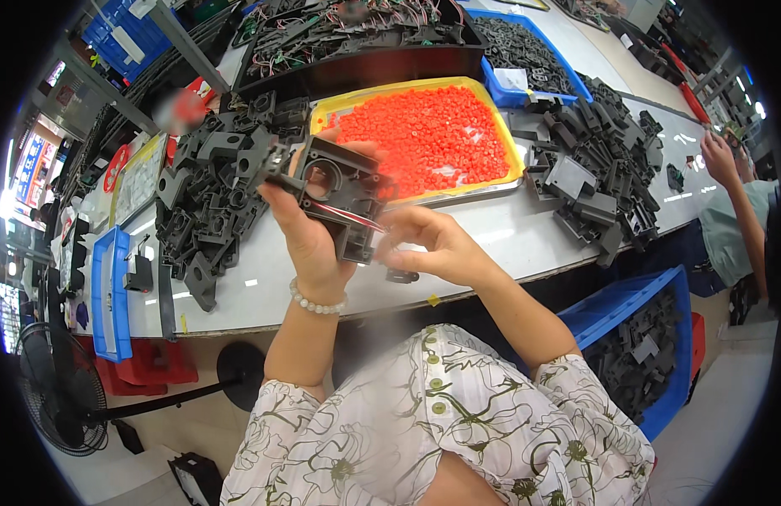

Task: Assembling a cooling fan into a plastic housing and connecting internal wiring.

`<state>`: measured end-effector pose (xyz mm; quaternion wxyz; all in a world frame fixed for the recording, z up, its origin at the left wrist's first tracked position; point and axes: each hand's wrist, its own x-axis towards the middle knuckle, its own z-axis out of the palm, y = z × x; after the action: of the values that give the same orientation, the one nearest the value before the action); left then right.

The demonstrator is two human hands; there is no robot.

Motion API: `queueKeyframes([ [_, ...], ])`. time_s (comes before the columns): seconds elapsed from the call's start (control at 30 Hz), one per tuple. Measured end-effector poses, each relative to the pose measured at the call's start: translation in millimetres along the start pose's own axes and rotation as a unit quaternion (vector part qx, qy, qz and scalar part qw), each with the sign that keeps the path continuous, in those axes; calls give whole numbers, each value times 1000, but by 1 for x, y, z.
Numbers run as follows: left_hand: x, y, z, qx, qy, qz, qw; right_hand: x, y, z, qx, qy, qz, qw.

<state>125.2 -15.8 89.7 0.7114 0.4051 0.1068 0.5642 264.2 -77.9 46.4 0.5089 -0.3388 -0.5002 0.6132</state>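
Observation:
My left hand (304, 232), with a beaded bracelet on its wrist, is closed around a dark grey plastic housing (353, 240) that has a round opening and several screw posts. It holds the housing tilted above the table. Red and white wires (350, 216) run across the housing toward my right hand (437, 246). The thumb and fingers of my right hand are pinched at the wires' end, beside the housing's lower right edge. What else those fingertips may hold is hidden. A small dark part (401, 276) lies on the table below my right hand.
Behind my hands is a yellow-rimmed tray (502, 126) of small orange-red parts. Grey plastic parts are heaped left (207, 190) and right (593, 181). A black bin (365, 69) of wired parts and a blue bin (586, 88) stand behind. Another person's arm (732, 173) is at right.

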Motion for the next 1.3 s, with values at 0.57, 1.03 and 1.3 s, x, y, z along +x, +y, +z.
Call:
queueKeyframes([
  [0.57,24,-14,-25,26,25,13,999,-11,31,-43,-27,-74,22,997],
  [1.03,17,-18,10,64,43,18,997,-75,-72,-128,-270,248,-52,929],
  [1.3,19,-22,19,62,43,22,997,-145,-156,-266,-238,516,-124,814],
])
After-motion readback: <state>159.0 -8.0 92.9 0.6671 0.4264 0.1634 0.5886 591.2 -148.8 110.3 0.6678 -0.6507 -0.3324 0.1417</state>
